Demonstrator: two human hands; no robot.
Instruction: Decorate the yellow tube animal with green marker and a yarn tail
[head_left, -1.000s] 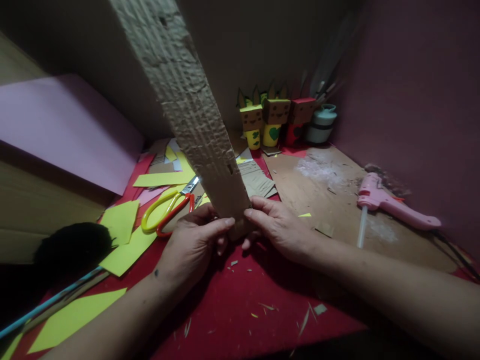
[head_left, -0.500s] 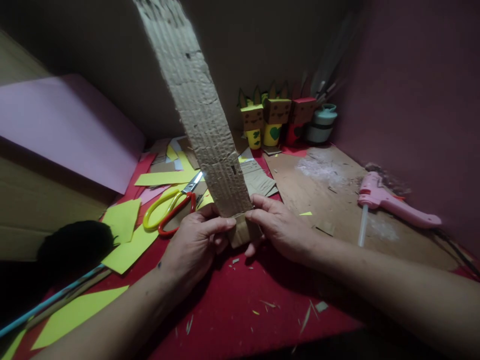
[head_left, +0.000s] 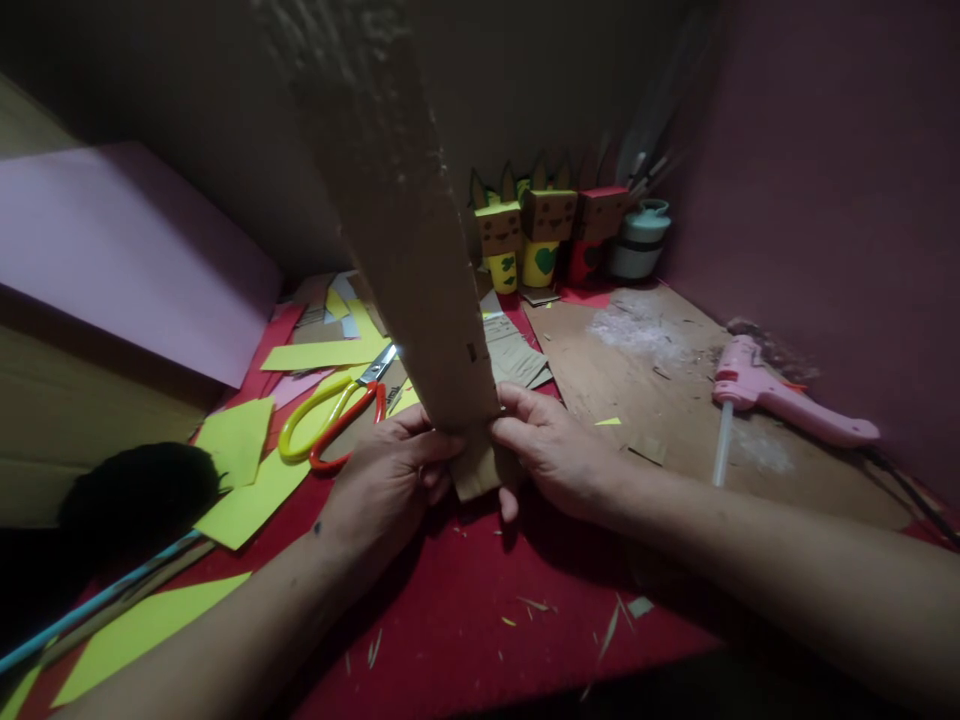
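A long cardboard strip (head_left: 420,270) rises from my two hands toward the top of the head view, leaning left, with a bend near its lower end. My left hand (head_left: 397,470) pinches its left edge at the bend. On the right edge, my right hand (head_left: 551,445) grips it between thumb and fingers, with one fingertip showing below. Scissors with one yellow and one red handle (head_left: 337,415) lie just left of the strip, over paper scraps.
A pink glue gun (head_left: 787,395) rests on a brown board (head_left: 675,400) at right. Small box-headed figures (head_left: 544,240) and a teal-lidded jar (head_left: 640,245) stand behind. Yellow paper pieces (head_left: 240,440) and a black fuzzy object (head_left: 142,490) lie at left; a pink wall bounds the right.
The strip has tilted, its upper part swinging nearer and its face turning darker. Both hands keep their grip at the bend. The whole view has shifted slightly.
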